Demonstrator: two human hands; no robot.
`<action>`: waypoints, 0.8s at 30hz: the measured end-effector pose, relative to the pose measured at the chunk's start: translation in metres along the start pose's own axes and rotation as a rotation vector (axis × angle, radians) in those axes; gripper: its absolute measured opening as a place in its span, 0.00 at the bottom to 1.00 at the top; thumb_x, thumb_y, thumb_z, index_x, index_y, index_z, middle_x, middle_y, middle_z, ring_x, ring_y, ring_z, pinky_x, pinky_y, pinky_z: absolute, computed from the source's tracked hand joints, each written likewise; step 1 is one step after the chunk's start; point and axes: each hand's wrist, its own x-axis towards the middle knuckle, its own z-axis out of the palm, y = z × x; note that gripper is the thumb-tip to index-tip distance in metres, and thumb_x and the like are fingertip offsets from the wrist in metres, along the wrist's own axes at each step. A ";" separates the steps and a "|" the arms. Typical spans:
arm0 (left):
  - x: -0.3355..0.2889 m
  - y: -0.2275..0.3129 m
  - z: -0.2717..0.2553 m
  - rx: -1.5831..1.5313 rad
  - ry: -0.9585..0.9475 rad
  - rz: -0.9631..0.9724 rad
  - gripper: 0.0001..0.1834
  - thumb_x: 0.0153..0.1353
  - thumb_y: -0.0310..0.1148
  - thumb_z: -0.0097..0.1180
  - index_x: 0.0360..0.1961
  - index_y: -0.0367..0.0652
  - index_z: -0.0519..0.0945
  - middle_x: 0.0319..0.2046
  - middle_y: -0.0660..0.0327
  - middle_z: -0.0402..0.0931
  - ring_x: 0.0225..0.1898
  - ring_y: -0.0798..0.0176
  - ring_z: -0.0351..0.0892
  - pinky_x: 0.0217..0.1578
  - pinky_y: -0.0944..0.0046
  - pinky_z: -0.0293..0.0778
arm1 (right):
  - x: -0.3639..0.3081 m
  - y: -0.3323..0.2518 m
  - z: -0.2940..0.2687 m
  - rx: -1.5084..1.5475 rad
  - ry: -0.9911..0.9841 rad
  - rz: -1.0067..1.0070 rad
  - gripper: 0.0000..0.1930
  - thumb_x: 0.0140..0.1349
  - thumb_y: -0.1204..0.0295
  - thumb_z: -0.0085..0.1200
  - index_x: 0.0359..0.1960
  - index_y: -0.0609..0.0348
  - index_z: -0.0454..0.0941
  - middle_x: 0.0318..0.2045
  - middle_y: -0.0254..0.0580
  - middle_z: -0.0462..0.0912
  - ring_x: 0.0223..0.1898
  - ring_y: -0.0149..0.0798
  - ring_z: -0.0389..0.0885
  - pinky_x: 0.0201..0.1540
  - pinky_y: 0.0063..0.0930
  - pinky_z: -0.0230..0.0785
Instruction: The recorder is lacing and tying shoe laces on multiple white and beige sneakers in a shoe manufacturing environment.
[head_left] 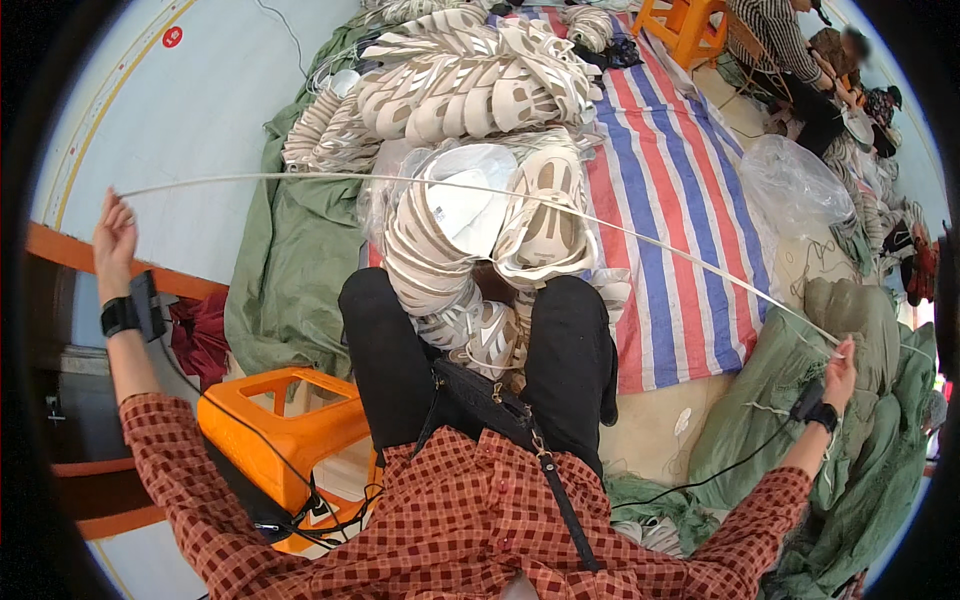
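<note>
A long white shoelace [280, 176] is stretched in a shallow arc across the whole view, held at both ends. My left hand [116, 238], far out on the left and raised, pinches one end. My right hand [842, 372], out on the right, has its fingers closed on the lace, and a short tail hangs past it. Beneath the lace, a curved stack of beige and white shoe uppers [425, 255] rests between my knees. One upper [550, 195] sits at its right side, its toe facing me. A white rounded piece [470, 205] lies against the stack.
More uppers [460, 95] are piled behind. A striped sheet [680, 200] covers the floor, with a clear plastic bag [795, 180] beside it. Green sacks [780, 400] lie right, an orange stool [285, 420] left. Another person [790, 50] sits far right. Cables trail from both wrists.
</note>
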 end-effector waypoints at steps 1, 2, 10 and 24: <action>0.007 0.029 -0.011 0.084 0.086 0.029 0.17 0.66 0.22 0.43 0.56 0.30 0.67 0.27 0.66 0.65 0.21 0.76 0.58 0.22 0.77 0.59 | 0.003 -0.018 -0.004 -0.010 0.125 -0.059 0.20 0.65 0.82 0.40 0.59 0.72 0.60 0.59 0.50 0.66 0.56 0.40 0.67 0.60 0.31 0.64; 0.011 0.052 -0.021 0.097 0.203 0.119 0.18 0.66 0.21 0.43 0.57 0.30 0.66 0.28 0.64 0.66 0.22 0.73 0.61 0.24 0.76 0.63 | 0.005 -0.037 -0.007 -0.029 0.089 -0.119 0.19 0.66 0.82 0.38 0.59 0.73 0.59 0.61 0.52 0.63 0.61 0.42 0.63 0.64 0.33 0.61; -0.002 -0.007 0.046 0.700 0.242 0.050 0.23 0.65 0.33 0.47 0.58 0.31 0.66 0.56 0.51 0.68 0.59 0.60 0.66 0.61 0.62 0.62 | -0.003 0.078 0.086 -0.605 0.035 -0.026 0.14 0.59 0.75 0.49 0.46 0.64 0.76 0.46 0.41 0.78 0.37 0.32 0.77 0.38 0.23 0.70; -0.207 -0.433 0.336 1.102 -0.770 -0.577 0.06 0.59 0.29 0.54 0.32 0.36 0.79 0.21 0.66 0.77 0.19 0.76 0.74 0.18 0.75 0.68 | -0.101 0.349 0.408 -0.908 -0.697 -0.044 0.08 0.55 0.71 0.57 0.32 0.62 0.80 0.24 0.40 0.81 0.26 0.29 0.78 0.27 0.21 0.67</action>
